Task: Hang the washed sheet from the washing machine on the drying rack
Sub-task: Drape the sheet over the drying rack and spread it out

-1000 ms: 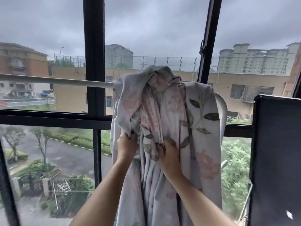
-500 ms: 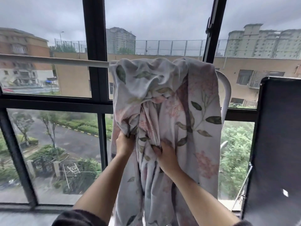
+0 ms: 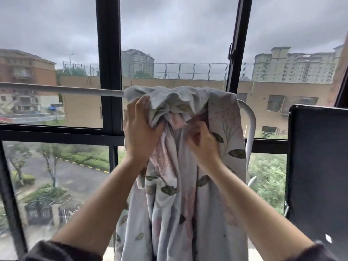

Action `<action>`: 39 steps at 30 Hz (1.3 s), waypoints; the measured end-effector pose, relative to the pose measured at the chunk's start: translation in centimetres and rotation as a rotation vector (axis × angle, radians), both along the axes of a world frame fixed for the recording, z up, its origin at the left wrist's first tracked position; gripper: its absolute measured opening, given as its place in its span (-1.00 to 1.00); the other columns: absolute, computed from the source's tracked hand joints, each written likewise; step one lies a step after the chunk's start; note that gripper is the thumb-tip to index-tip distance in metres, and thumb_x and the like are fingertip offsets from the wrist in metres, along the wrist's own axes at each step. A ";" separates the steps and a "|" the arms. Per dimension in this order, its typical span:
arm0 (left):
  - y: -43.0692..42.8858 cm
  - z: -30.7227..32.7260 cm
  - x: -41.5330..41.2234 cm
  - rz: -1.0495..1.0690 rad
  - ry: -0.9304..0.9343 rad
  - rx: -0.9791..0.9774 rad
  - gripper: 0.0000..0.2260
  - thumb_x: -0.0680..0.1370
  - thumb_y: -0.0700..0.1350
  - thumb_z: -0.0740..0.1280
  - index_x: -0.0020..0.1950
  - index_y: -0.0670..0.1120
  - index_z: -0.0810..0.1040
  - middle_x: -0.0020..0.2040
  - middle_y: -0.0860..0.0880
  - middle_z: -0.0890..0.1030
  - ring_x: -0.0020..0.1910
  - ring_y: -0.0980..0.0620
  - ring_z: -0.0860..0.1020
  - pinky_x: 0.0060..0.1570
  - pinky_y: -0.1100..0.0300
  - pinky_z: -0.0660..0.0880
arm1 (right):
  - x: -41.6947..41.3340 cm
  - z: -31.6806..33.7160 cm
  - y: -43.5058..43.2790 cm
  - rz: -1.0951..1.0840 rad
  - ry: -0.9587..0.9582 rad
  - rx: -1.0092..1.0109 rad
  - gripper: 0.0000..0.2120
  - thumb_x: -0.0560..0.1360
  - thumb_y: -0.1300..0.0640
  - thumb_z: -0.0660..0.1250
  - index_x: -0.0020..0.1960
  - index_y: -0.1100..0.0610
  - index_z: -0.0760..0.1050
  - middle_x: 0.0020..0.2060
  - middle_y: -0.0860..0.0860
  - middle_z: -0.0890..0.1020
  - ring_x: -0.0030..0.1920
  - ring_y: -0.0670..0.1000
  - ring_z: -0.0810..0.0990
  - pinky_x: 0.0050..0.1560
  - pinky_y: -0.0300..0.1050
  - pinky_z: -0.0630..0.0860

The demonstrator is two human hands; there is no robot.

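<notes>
pale sheet (image 3: 188, 213) with pink flowers and dark green leaves, creased and bunched at the top. it is draped over the white rail of the drying rack (image 3: 75, 90), near the rail's curved right end. its long axis is vertical, hanging down past the bottom edge. left grip (image 3: 140, 129) curls round a wad of the top fold just under the rail. right grip (image 3: 204, 144) pinches a fold beside it. black window frame (image 3: 108, 53) behind, dark panel (image 3: 320, 166) at right.
</notes>
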State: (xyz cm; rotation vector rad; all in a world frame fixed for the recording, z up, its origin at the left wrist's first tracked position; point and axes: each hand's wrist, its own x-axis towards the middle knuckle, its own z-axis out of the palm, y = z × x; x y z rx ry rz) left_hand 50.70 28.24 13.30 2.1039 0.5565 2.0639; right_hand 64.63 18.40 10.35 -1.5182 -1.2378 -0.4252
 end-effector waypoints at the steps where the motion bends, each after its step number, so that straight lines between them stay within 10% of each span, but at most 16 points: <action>1: 0.0 0.9 0.1 0.030 0.037 0.026 -0.61 0.43 0.04 0.30 0.18 -0.12 0.45 0.09 -0.09 0.52 0.02 -0.09 0.52 -0.05 0.05 0.50 | -0.1 0.8 0.3 0.009 -0.024 -0.020 -0.71 0.48 0.14 0.30 0.18 0.15 0.40 -0.14 0.06 0.61 -0.14 0.08 0.59 -0.14 0.02 0.52; 6: 3.2 8.1 -0.7 -0.039 -0.092 -0.308 -0.89 0.50 -0.16 0.18 -0.01 -0.12 0.43 -0.21 -0.04 0.54 -0.24 -0.07 0.53 -0.34 0.18 0.33 | -0.3 5.1 1.4 -0.277 -0.410 -0.011 -0.58 0.44 0.13 0.22 0.30 0.10 0.40 0.19 0.11 0.48 0.20 0.16 0.42 0.19 0.08 0.32; 15: 12.6 13.5 -4.3 0.626 0.427 -0.676 -0.67 0.57 -0.12 0.15 0.30 -0.22 0.40 0.31 -0.27 0.43 0.29 -0.28 0.40 0.33 -0.12 0.22 | 4.1 11.9 3.1 -0.491 -0.510 -0.465 -0.51 0.60 -0.20 -0.08 0.11 0.10 0.47 0.06 0.12 0.60 0.10 0.13 0.53 0.30 0.14 0.23; 22: 9.9 12.3 1.6 0.307 0.649 -0.058 -0.78 0.56 0.03 0.15 0.10 -0.03 0.48 0.12 -0.13 0.58 0.13 -0.14 0.49 0.21 -0.07 0.28 | 5.9 11.6 3.0 -0.497 -0.608 -0.308 -0.10 0.41 -0.37 -0.50 0.01 0.05 0.52 -0.09 0.04 0.66 -0.04 0.11 0.60 0.01 -0.03 0.39; 26: 9.1 11.7 4.2 0.269 0.878 -0.102 -0.63 0.59 0.09 0.00 -0.04 -0.02 0.55 0.18 -0.17 0.58 0.13 -0.14 0.52 -0.09 0.09 0.34 | 7.4 12.6 2.3 -0.387 -0.459 -0.316 -0.52 0.59 -0.19 -0.09 0.07 0.03 0.51 -0.06 -0.02 0.59 0.01 0.08 0.57 -0.09 -0.09 0.35; 31: 10.0 11.7 5.4 0.360 0.854 -0.127 -0.57 0.58 0.08 -0.03 0.11 -0.04 0.58 0.25 -0.15 0.55 0.20 -0.14 0.50 0.00 0.09 0.39 | 10.6 14.4 0.7 -0.517 -0.238 -0.627 -0.50 0.58 -0.26 -0.06 0.06 0.05 0.52 0.01 0.04 0.60 -0.03 0.08 0.51 -0.05 -0.02 0.41; 39: 10.4 11.6 5.4 0.374 0.857 -0.126 -0.57 0.57 0.08 -0.04 0.13 0.00 0.57 0.25 -0.17 0.54 0.17 -0.15 0.50 -0.07 0.09 0.34 | 12.4 17.3 1.3 -0.419 0.135 -0.121 -0.59 0.61 -0.03 0.14 -0.35 0.12 0.45 -0.41 0.03 0.51 -0.38 0.05 0.45 -0.36 -0.15 0.32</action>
